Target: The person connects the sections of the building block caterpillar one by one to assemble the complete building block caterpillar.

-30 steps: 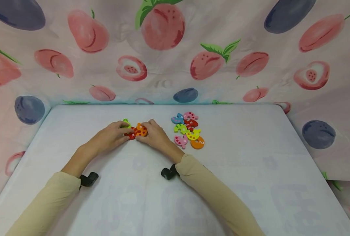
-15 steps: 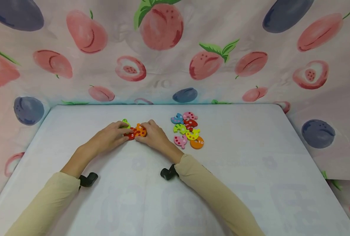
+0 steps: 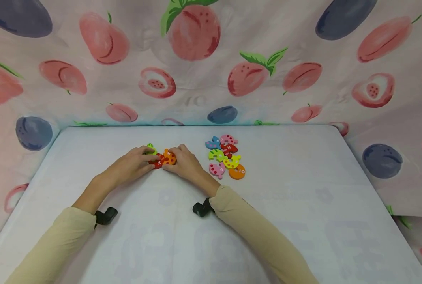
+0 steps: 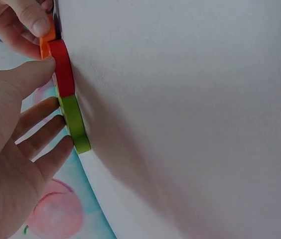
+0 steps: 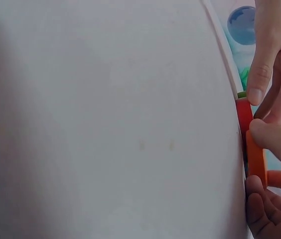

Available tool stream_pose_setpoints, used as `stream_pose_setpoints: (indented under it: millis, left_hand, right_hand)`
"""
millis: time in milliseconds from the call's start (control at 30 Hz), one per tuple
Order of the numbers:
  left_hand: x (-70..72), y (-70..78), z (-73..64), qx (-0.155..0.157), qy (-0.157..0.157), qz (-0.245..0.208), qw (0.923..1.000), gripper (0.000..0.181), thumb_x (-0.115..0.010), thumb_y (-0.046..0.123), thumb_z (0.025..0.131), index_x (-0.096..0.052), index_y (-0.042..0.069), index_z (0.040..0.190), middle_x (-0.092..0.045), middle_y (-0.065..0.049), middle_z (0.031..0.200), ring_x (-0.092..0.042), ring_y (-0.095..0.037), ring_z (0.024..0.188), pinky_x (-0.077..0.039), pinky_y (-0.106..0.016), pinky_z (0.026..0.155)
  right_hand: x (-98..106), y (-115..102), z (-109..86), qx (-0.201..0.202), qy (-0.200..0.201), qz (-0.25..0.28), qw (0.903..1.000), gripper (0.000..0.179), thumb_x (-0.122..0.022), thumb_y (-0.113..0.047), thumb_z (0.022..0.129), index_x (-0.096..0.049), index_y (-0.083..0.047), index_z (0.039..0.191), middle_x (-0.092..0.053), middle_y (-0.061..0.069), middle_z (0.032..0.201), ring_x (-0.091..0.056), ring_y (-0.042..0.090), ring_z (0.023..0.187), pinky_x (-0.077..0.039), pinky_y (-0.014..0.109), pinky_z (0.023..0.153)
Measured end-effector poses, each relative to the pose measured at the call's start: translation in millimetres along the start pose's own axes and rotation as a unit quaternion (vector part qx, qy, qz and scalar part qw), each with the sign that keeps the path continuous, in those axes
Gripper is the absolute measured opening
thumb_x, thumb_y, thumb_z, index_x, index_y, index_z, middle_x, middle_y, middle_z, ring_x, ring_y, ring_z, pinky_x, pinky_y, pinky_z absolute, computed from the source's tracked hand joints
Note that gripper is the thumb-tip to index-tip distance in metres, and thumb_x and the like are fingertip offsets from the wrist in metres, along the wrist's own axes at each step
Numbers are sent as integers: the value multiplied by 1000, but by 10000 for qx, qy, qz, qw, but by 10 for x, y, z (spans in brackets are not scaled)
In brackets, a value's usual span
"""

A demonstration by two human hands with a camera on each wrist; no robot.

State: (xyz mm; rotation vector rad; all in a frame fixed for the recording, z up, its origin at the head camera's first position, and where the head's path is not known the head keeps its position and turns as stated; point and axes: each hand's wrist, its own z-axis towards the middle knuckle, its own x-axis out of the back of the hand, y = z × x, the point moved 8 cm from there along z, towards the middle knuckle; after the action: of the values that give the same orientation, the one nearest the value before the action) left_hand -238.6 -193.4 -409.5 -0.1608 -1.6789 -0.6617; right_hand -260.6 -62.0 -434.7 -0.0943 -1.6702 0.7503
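Three small, thick puzzle pieces lie together at the far left of the white table. My left hand (image 3: 134, 161) pinches the red piece marked 2 (image 3: 158, 163) between thumb and fingers. Its other fingers rest along the green piece (image 4: 76, 124), which adjoins the red one. On the other side, my right hand (image 3: 186, 162) holds the orange spotted piece (image 3: 169, 157) by its edge, thumb on the near side. Seen from the right wrist, the orange piece (image 5: 255, 154) stands a little higher than the red one (image 5: 243, 114) and overlaps it. Fingers partly cover all three pieces.
Right of my right hand lies a cluster of several numbered pieces, among them a blue one (image 3: 212, 142), a yellow one (image 3: 232, 162) and an orange ring marked 10 (image 3: 237, 172). A fruit-patterned cloth (image 3: 196, 90) hangs behind the white table (image 3: 285, 221).
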Motion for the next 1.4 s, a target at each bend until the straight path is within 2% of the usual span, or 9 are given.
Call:
stream_pose_setpoints:
  millis: [233,367,533,667,833,967,1100,1200,1400]
  left_hand:
    - [9,33,35,-92,145,-88,9998,36,-65,20,93,-64,12,128,-54,-17,132,-50,-36,123,-43,-55,103]
    - [-5,79,72,12,203,-115,9997,36,-66,23,92,-65,11,126,-56,-16,126,-52,-36,116,-45,-53,100]
    - [-10,119,130,487,160,28,9987,38,-65,38,91,-64,10,116,-55,-12,116,-50,-32,105,-48,-49,90]
    - [-15,153,187,942,23,306,9951,51,-61,53,90,-60,6,110,-50,-13,110,-45,-33,100,-49,-45,80]
    - [-31,218,235,1153,-27,656,9912,60,-60,56,89,-55,0,111,-46,-16,103,-42,-35,94,-47,-38,66]
    - [-42,255,239,1160,33,773,9902,62,-62,52,89,-52,-2,116,-45,-19,105,-42,-38,95,-48,-38,62]
    - [-70,270,234,1052,124,867,9906,60,-59,52,91,-52,1,123,-45,-20,107,-43,-39,95,-48,-40,66]
    - [-92,273,230,964,213,949,9906,59,-58,52,92,-54,4,126,-46,-20,109,-44,-39,95,-49,-42,69]
    - [-91,293,229,885,335,1022,9903,59,-59,53,92,-54,6,127,-47,-20,109,-45,-37,94,-51,-42,68]
  right_hand:
    - [20,-28,-23,-232,-260,-75,9994,66,-69,-45,88,-50,-10,140,-49,9,119,-60,19,95,-53,29,88]
    - [126,-19,-122,-144,-386,-95,9991,72,-69,-45,87,-42,-13,146,-48,8,125,-59,18,100,-53,32,91]
    - [411,89,-372,202,-244,-385,9988,70,-72,-42,86,-44,-16,144,-51,6,127,-57,17,105,-53,30,91]
    - [625,287,-603,463,-14,-722,9963,67,-76,-39,83,-49,-13,139,-54,6,122,-54,18,108,-54,31,90]
    - [737,581,-855,614,97,-961,9934,67,-79,-36,80,-53,-10,136,-55,7,121,-53,20,109,-56,33,84]
    - [755,753,-999,554,81,-1074,9926,67,-80,-36,79,-54,-10,135,-55,8,121,-52,20,108,-56,32,81]
    - [733,858,-1094,449,6,-1182,9920,68,-80,-37,78,-55,-10,135,-55,8,118,-52,19,106,-56,30,82]
    - [712,886,-1124,471,-46,-1192,9917,66,-80,-37,78,-57,-11,134,-55,7,115,-52,18,102,-55,29,79]
    - [693,855,-1116,653,-98,-1118,9915,55,-78,-37,81,-61,-16,129,-57,7,118,-54,20,109,-56,34,86]
